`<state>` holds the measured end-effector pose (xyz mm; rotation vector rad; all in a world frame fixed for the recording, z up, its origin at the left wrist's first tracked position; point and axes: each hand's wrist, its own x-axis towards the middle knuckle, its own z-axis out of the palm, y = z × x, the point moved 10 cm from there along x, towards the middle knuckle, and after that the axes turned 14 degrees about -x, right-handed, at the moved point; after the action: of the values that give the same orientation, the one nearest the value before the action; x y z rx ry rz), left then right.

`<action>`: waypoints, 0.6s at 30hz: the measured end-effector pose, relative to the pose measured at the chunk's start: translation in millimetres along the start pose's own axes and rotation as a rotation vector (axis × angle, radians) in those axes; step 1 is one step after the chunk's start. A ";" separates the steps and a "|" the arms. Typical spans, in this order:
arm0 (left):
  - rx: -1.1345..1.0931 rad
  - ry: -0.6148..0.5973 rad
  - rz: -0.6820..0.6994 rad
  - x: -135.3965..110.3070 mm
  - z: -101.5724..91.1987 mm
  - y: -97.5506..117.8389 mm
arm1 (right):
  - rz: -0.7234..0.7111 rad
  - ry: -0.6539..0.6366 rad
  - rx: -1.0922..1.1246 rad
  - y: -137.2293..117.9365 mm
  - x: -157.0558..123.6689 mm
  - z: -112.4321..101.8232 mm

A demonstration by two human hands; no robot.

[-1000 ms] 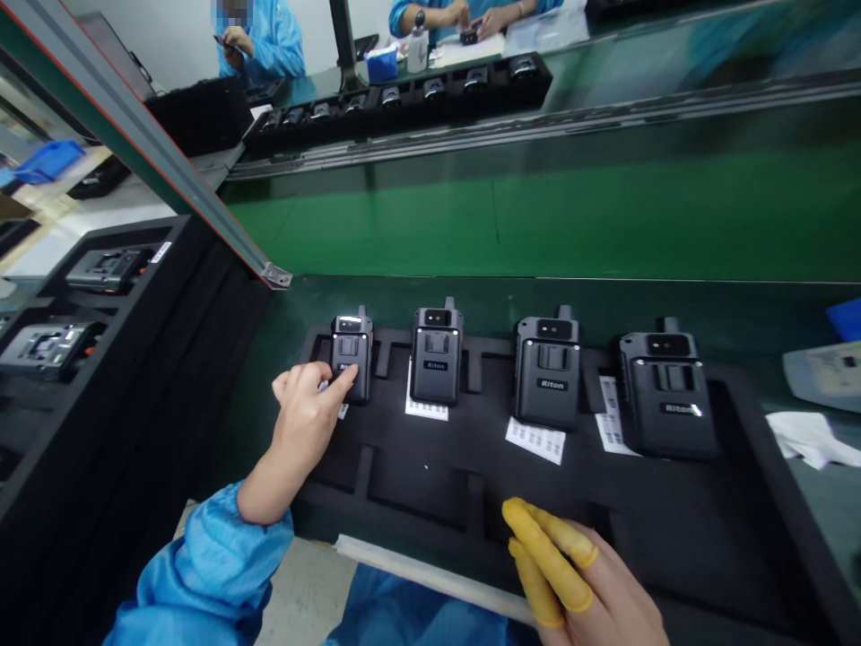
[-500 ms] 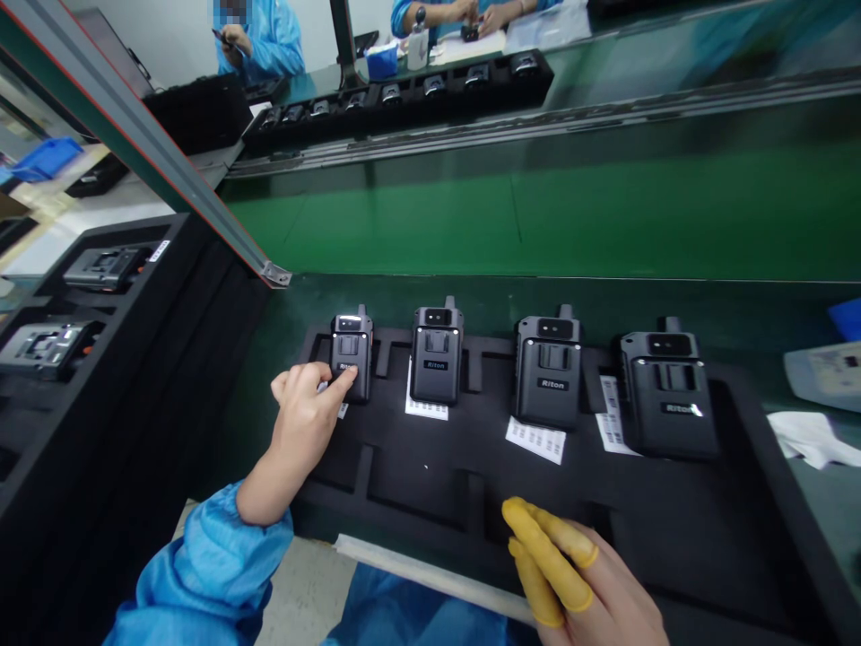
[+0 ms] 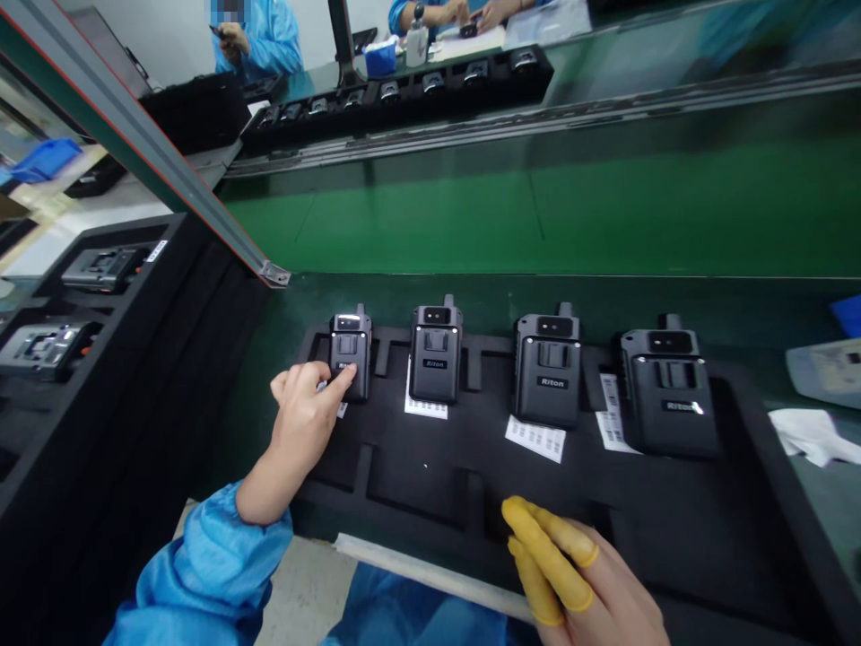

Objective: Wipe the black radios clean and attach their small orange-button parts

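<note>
Several black handheld devices stand in a row in a black foam tray (image 3: 417,489). My left hand (image 3: 306,417) is at the leftmost device (image 3: 351,354), its fingers curled and a fingertip pressed on the device's lower front beside a small white label. My right hand (image 3: 578,574), wearing yellow finger cots, rests with fingers stretched flat on the tray's near edge. The other devices (image 3: 436,352) (image 3: 548,371) (image 3: 665,392) stand with white barcode labels (image 3: 536,439) lying at their feet.
A second black foam tray (image 3: 161,269) with devices (image 3: 100,266) stands to my left. The green conveyor belt (image 3: 538,215) runs behind. Beyond it another tray of devices (image 3: 404,90) and people in blue coats (image 3: 259,36). White paper (image 3: 807,431) lies at the right.
</note>
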<state>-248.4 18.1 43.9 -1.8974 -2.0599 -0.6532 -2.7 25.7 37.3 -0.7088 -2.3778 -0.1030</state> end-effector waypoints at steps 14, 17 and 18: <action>0.009 0.027 0.010 0.3 -2.4 0.8 | 0.000 0.026 0.001 -1.8 3.6 -2.7; 0.002 0.039 0.014 0.7 -4.0 1.5 | 0.003 0.021 0.014 -1.0 5.1 -2.7; -0.001 0.040 0.010 0.8 -4.2 1.4 | 0.002 0.020 0.018 -0.9 5.3 -2.5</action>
<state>-247.6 16.7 48.1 -1.8785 -2.0242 -0.6843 -5.2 26.8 42.5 -0.6989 -2.3558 -0.0871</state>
